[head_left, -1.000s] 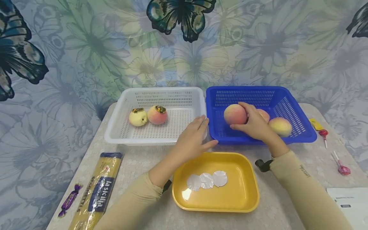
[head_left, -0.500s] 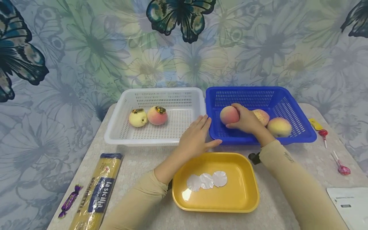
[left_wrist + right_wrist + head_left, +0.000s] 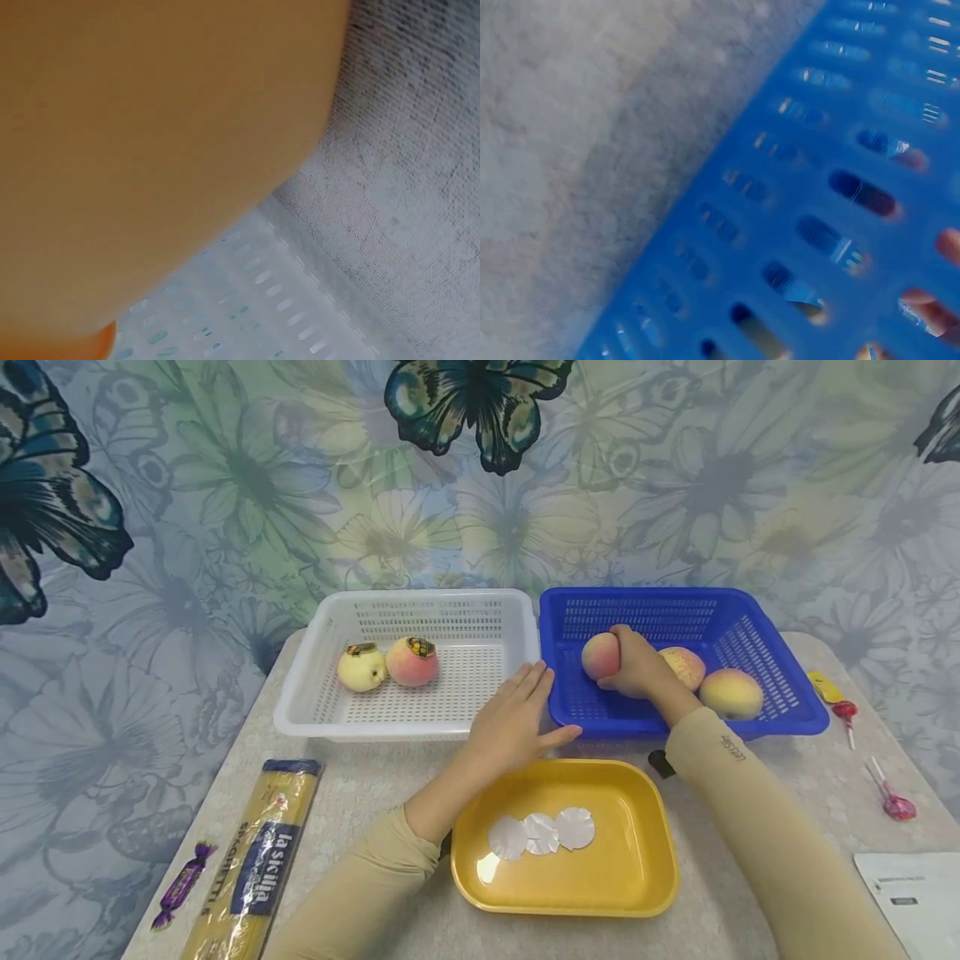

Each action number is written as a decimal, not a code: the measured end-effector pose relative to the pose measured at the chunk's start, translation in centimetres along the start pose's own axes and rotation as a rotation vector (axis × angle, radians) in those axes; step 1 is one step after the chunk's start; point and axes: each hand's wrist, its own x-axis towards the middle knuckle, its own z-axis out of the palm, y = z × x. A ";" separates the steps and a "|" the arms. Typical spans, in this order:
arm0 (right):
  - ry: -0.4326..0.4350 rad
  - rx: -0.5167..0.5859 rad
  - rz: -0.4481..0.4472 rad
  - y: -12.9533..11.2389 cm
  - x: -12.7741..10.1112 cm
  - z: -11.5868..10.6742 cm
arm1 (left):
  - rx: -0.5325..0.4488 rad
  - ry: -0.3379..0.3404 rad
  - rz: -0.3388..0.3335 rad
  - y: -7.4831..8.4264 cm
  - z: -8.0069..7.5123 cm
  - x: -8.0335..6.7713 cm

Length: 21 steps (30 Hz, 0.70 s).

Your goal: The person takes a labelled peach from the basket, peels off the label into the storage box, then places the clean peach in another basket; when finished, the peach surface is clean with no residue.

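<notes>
My right hand (image 3: 642, 666) grips a pink peach (image 3: 600, 656) at the left side of the blue basket (image 3: 682, 596), thumb and fingers round its right half. Two more peaches, a speckled one (image 3: 682, 667) and a yellowish one (image 3: 731, 693), lie to the right of that hand. My left hand (image 3: 512, 720) rests with straight fingers at the white basket's (image 3: 420, 727) right rim, beside the blue basket. In the white basket sit a yellow fruit (image 3: 362, 670) and a pink peach (image 3: 412, 664), each with a black-and-yellow sticker on top.
A yellow tray (image 3: 570, 893) with three white discs (image 3: 542, 833) stands in front of the baskets. Spaghetti (image 3: 255, 860) and a purple-wrapped candy (image 3: 182, 887) lie left. Lollipops (image 3: 898, 806), a yellow packet (image 3: 825, 687) and a white sheet (image 3: 918, 893) lie right.
My right hand has shifted slightly left with the peach and sits a little lower in the blue basket. My left hand has slid slightly right along the rim.
</notes>
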 end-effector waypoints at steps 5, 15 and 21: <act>0.027 -0.007 0.032 -0.3 0.4 0.0 | 0.016 0.000 -0.002 -0.1 0.1 0.0; 0.097 -0.154 0.037 -0.1 1.0 0.4 | 0.017 -0.003 -0.013 0.0 0.2 0.1; 0.140 -0.180 0.039 -0.1 0.8 0.8 | -0.020 0.000 -0.016 0.0 0.3 -0.1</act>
